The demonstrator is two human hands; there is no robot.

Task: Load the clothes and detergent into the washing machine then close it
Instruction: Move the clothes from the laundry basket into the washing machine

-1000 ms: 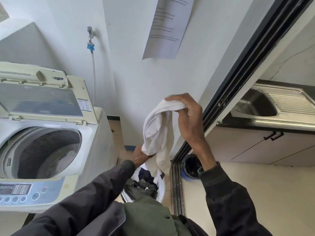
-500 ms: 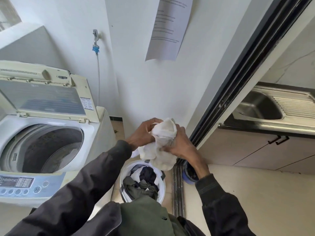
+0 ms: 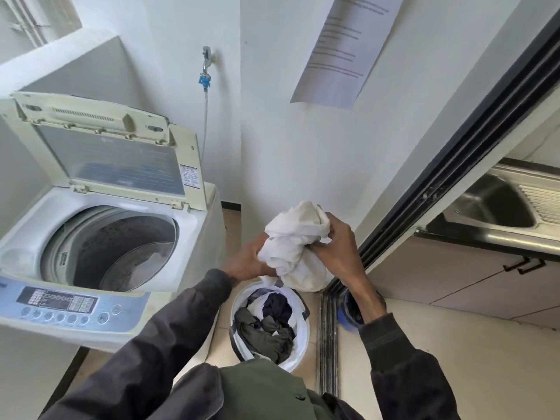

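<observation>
White walls [image 3: 272, 147] hem this laundry corner. My left hand [image 3: 249, 263] and right hand [image 3: 337, 250] both clutch the bunched white garment [image 3: 295, 247] at centre frame, above the basket [image 3: 303, 338]. Its loose folds hang low; swung carelessly, they could snag the basket rim or drop short of the washing machine [image 3: 194, 237] at left. Count: one machine, one raised lid [image 3: 112, 159], one basket, one garment held.

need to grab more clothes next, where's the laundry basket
In the head view the laundry basket stands on the floor, low centre, right of the washing machine, below the bunched white cloth.
</observation>
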